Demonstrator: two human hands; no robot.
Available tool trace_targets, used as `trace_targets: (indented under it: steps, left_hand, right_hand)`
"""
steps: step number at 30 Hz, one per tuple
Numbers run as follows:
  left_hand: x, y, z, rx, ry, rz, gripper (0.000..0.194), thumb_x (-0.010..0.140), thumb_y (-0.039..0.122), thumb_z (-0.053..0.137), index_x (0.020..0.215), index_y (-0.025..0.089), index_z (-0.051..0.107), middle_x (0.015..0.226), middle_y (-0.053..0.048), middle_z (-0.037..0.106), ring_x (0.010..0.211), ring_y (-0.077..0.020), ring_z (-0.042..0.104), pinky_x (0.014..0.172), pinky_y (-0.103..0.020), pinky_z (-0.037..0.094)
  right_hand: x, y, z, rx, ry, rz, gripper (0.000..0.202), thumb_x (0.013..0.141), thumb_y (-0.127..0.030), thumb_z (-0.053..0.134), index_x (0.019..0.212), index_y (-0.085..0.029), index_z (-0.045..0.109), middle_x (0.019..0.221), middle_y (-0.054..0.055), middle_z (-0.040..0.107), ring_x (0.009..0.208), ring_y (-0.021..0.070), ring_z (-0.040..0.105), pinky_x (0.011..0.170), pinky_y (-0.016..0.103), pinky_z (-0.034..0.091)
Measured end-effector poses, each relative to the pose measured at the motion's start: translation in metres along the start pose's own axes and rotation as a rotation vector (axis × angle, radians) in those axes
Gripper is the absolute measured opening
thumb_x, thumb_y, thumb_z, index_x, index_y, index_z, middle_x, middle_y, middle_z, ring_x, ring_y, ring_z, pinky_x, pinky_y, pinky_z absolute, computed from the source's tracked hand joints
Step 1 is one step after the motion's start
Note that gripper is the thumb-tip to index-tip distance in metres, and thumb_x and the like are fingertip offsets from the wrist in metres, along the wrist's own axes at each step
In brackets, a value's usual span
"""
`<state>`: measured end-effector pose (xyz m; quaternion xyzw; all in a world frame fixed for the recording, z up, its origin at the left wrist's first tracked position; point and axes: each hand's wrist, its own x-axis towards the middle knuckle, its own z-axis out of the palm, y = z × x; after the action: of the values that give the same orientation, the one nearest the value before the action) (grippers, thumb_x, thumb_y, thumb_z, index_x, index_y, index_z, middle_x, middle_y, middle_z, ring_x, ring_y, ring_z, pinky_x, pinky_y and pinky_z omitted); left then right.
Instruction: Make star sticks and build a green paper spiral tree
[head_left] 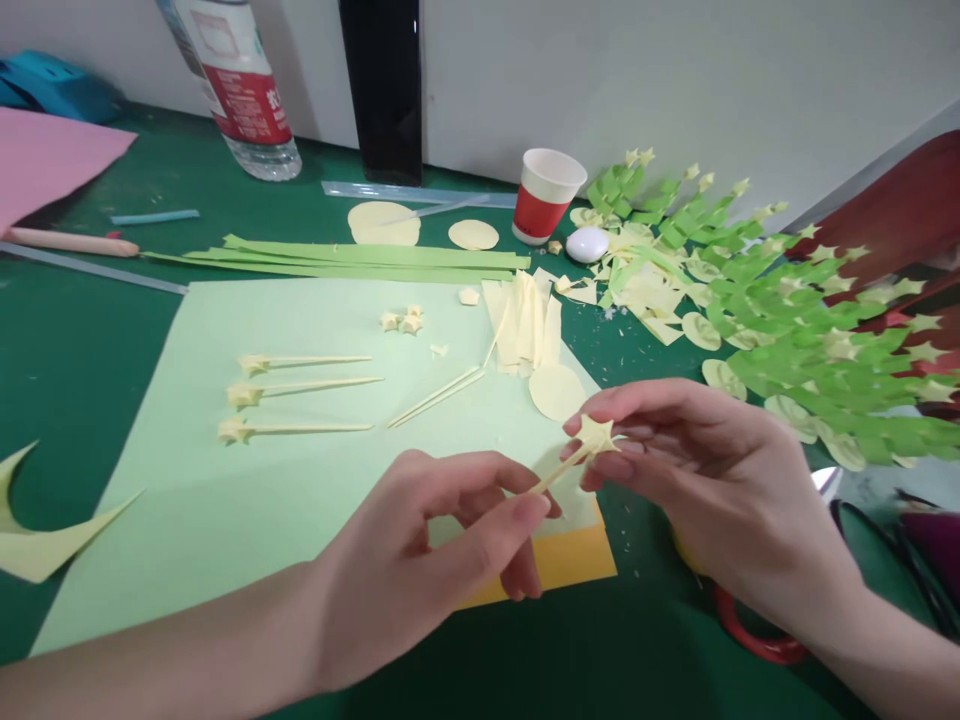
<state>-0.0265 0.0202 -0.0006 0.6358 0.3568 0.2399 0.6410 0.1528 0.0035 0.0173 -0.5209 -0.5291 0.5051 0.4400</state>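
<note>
A pale yellow paper star [598, 436] on a thin paper stem [559, 470] is held between both hands over the right part of a light green sheet [300, 520]. My right hand [697, 480] pinches the star with thumb and fingers. The stem's lower end is gripped between the thumb and fingers of my left hand [442, 530]. On the sheet's left side lie several things: stemmed stars [244, 395] in a row, small loose stars [405, 320] and thin rolled stems [435, 397]. Yellow strips [525, 320] and a round disc [556, 391] are at its right edge.
Behind the sheet are green strips [360, 260], a bottle [247, 100], a black upright object [382, 90] and a paper cup [546, 195]. Finished green stalks with stars [817, 330] fill the right side. Red-handled scissors [765, 640] lie beneath my right forearm.
</note>
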Motion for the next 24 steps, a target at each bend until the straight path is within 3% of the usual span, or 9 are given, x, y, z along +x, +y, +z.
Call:
trace_targets:
  steps: [6,10,14,24]
  left_hand:
    - [-0.003,-0.005,0.001,-0.197,-0.081,-0.097,0.030,0.086,0.035,0.039,0.073,0.018,0.060,0.052,0.002,0.062,0.050,-0.0107,0.060,0.057,-0.020,0.052]
    - [-0.003,-0.005,0.000,-0.189,-0.120,-0.112,0.029,0.087,0.035,0.039,0.075,0.018,0.058,0.052,0.002,0.061,0.050,-0.0107,0.060,0.058,-0.020,0.052]
    - [-0.003,-0.004,0.001,-0.183,-0.100,-0.106,0.029,0.086,0.034,0.040,0.071,0.018,0.059,0.050,0.003,0.059,0.049,-0.0098,0.058,0.054,-0.018,0.051]
    - [-0.003,-0.004,0.004,-0.226,-0.052,-0.154,0.027,0.081,0.033,0.045,0.062,0.017,0.059,0.045,0.005,0.055,0.044,-0.0068,0.053,0.048,-0.013,0.044]
  right_hand:
    - [-0.001,-0.001,0.004,-0.030,-0.019,-0.055,0.022,0.066,-0.009,0.069,0.078,-0.028,0.068,0.077,-0.006,0.068,0.062,0.0057,0.064,0.057,0.009,0.053]
    - [-0.003,-0.001,0.007,-0.082,-0.027,-0.072,0.018,0.066,-0.010,0.068,0.076,-0.024,0.067,0.077,-0.003,0.069,0.064,0.0085,0.065,0.058,0.013,0.055]
    - [-0.004,0.001,0.009,-0.115,-0.029,-0.093,0.011,0.067,-0.015,0.068,0.075,-0.023,0.065,0.075,0.000,0.069,0.065,0.0116,0.065,0.056,0.016,0.055]
    - [-0.005,0.001,0.012,-0.054,-0.064,-0.081,0.019,0.068,-0.012,0.068,0.077,-0.028,0.067,0.075,-0.006,0.069,0.067,0.0060,0.064,0.060,0.011,0.052]
